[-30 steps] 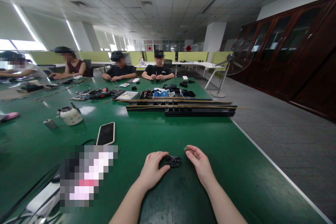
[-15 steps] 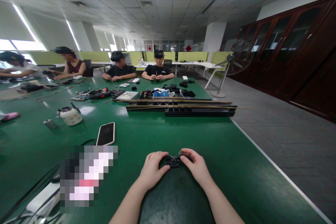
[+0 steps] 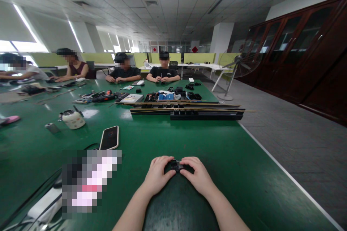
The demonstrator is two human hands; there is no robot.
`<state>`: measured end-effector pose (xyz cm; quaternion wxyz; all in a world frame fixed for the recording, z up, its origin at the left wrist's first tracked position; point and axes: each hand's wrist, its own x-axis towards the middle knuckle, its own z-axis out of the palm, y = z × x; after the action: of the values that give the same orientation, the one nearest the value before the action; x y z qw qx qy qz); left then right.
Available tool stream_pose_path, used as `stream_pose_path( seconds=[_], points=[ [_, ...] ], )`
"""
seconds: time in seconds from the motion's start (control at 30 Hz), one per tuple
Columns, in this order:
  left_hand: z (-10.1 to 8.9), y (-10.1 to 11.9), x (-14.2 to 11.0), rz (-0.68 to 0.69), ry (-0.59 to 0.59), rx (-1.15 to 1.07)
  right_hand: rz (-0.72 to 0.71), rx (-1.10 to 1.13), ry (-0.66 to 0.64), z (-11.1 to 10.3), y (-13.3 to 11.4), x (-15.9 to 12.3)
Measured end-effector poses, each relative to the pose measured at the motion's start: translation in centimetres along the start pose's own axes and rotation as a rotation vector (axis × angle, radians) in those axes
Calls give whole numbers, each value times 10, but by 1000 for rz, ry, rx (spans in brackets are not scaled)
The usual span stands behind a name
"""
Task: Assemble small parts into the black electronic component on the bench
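Left hand (image 3: 156,175): thumb and fingers narrowed on the left side of a small black device (image 3: 176,166).
Right hand (image 3: 199,176): same hold, right side.
Black device: between both hands, at the green tabletop (image 3: 217,144).
Phone (image 3: 109,138): flat, left of the hands.
Black rails (image 3: 207,116): farther ahead, lying lengthwise across.
Co-worker (image 3: 165,72): seated beyond.

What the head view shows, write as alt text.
A person's left grip and right grip hold a small black part between them at a green table. A phone lies to the left; farther off are long black rails and several people.
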<state>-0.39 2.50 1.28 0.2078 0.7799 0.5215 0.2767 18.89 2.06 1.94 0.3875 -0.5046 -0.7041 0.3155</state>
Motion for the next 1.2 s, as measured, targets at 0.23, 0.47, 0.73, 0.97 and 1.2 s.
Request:
stream_pose_path(
  seconds=[0.23, 0.47, 0.73, 0.97, 1.2],
  points=[
    [2, -2, 0, 13, 18, 14, -18, -131, -74, 0, -5, -1],
    [1, -1, 1, 4, 12, 6, -18, -138, -77, -1, -7, -2],
    [4, -6, -1, -11, 21, 23, 32, -89, -56, 0, -4, -3],
    [4, -6, -1, -2, 21, 20, 41, -99, -57, 0, -5, -3],
    [3, -5, -1, 8, 27, 13, 31, -102, -53, 0, -5, -3]
  ],
)
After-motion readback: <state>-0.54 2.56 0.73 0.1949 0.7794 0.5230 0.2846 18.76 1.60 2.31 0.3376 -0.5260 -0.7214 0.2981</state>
